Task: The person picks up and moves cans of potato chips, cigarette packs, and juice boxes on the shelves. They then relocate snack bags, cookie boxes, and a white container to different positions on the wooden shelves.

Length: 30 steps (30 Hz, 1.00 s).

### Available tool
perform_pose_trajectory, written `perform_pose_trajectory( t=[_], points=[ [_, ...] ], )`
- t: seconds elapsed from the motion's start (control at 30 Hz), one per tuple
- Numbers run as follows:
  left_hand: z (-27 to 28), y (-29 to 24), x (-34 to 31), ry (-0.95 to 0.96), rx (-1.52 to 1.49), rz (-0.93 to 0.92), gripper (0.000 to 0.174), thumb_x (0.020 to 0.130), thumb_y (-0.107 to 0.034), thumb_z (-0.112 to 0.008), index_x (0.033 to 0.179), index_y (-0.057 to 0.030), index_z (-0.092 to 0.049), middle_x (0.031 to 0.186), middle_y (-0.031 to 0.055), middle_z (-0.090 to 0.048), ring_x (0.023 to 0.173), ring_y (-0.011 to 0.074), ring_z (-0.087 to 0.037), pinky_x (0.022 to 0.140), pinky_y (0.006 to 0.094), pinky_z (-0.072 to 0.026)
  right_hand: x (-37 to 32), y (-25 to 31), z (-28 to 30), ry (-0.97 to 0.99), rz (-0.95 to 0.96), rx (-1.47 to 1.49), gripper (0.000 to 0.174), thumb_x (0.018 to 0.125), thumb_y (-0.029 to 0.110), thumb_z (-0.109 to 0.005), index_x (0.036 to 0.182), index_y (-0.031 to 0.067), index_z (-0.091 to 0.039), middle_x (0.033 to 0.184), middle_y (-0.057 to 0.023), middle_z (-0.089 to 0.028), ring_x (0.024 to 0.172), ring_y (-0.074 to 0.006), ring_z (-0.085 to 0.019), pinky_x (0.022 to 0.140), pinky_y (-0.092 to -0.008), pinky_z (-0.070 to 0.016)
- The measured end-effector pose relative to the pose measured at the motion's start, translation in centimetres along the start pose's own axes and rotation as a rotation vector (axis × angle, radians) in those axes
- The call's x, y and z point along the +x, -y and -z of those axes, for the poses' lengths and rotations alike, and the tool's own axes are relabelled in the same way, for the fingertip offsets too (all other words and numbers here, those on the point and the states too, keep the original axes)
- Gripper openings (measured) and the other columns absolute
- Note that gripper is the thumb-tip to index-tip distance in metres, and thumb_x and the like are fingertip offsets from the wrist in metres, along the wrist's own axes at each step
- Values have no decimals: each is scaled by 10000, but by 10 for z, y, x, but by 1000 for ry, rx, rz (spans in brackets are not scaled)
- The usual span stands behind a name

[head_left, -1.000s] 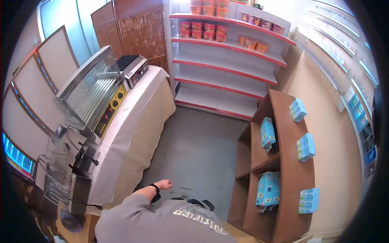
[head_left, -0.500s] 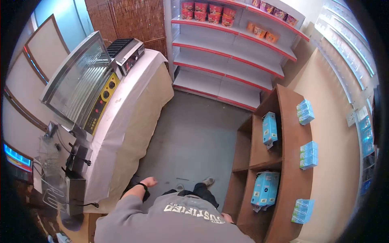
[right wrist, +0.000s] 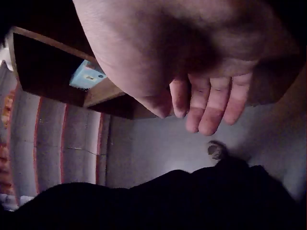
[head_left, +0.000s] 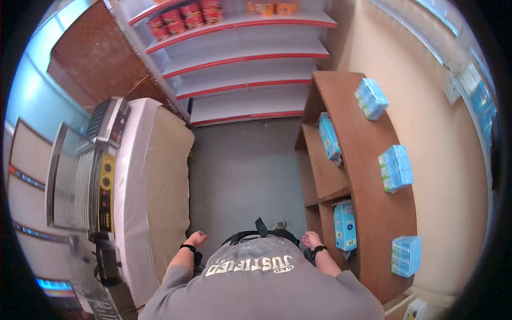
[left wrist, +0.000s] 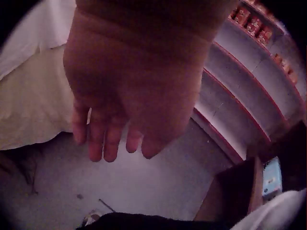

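Both hands held nothing: the left hand (head_left: 198,238) and the right hand (head_left: 311,240) were open, with their fingers hanging loose. Nearest to the right hand was a long blue box (head_left: 345,226). It was out to the right of that hand, close by but not touching it. Its long side ran front to back, away from the person. The left hand was much farther from it, on the other side of the body, near the pale cloth (head_left: 168,176) that hung down from a table.

The long blue box sat inside a nook of the big brown shelf (head_left: 380,210). One more blue box (head_left: 329,137) was in the next nook, farther ahead. Up on top of the brown shelf stood three blue packs (head_left: 396,168), well apart in a row. Past the floor (head_left: 245,170) was a white rack (head_left: 250,101) with red edges, and it held red tubs (head_left: 192,16) and orange tubs (head_left: 264,9) up high.
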<state>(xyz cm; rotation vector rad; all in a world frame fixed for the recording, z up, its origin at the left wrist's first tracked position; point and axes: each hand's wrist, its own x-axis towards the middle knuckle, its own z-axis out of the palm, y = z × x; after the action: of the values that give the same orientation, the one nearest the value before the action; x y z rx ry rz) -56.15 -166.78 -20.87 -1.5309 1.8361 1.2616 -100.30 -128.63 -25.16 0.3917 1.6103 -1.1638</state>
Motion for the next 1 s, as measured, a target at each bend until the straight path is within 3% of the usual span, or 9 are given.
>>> perform_pose_trajectory(
  t=[0.23,0.3,0.53,0.77,0.8,0.83,0.9,0.93,1.0],
  points=[
    [11,-110,12,-51,16,-182,359,818,-249,-584,1055,20,-573,946,125,-645,810,200,-630,760,326,-492,27,-17,28,-34,-136,33,227,875,245,-529,1060,115,-515,859,-59,-604,715,-183,-588,626,-354,-494],
    [10,-134,13,-15,-30,-203,340,825,-241,-584,1044,19,-573,955,120,-641,807,193,-629,761,326,-493,20,-19,31,-94,-178,60,197,878,230,-529,1023,98,-514,812,-55,-610,636,-161,-584,524,-318,-476],
    [15,-149,59,138,41,-187,300,842,-219,-578,1029,15,-570,877,77,-647,719,161,-592,680,296,-490,19,-39,40,-125,-219,97,266,868,219,-521,1087,72,-487,938,-111,-595,766,-229,-587,649,-388,-503],
    [48,-160,137,263,105,-30,229,835,-178,-559,988,-9,-579,820,60,-635,685,156,-584,623,299,-481,20,-48,33,-241,-176,274,246,861,219,-514,1044,54,-509,847,-112,-592,609,-215,-556,492,-360,-449],
    [55,-131,191,582,-136,-165,213,832,-171,-554,973,-12,-576,809,65,-631,678,159,-584,613,314,-481,17,-48,29,-269,-162,282,251,860,239,-515,1015,42,-525,809,-106,-594,560,-207,-541,439,-342,-419],
    [61,-142,205,605,-121,-170,213,832,-171,-554,973,-12,-576,809,65,-631,678,159,-584,613,314,-481,16,-48,27,-291,-165,299,251,860,239,-515,1015,42,-525,809,-106,-594,560,-207,-541,439,-342,-419],
    [68,-161,232,302,418,-714,191,836,-167,-554,951,-15,-570,790,67,-620,688,156,-587,620,310,-486,22,-42,25,-281,-262,233,259,852,204,-516,1064,59,-498,882,-123,-597,651,-216,-572,534,-372,-466],
    [85,-171,221,317,419,-717,191,836,-167,-554,951,-15,-570,790,67,-620,688,156,-587,620,310,-486,28,-41,22,-294,-268,240,259,852,204,-516,1064,59,-498,882,-123,-597,651,-216,-572,534,-372,-466],
    [84,-261,203,261,1,-244,189,836,-148,-553,962,-7,-570,820,81,-627,731,155,-597,638,304,-495,38,-38,14,-275,-251,145,234,855,210,-524,1030,55,-520,878,-119,-600,657,-210,-577,549,-357,-474]
  ],
)
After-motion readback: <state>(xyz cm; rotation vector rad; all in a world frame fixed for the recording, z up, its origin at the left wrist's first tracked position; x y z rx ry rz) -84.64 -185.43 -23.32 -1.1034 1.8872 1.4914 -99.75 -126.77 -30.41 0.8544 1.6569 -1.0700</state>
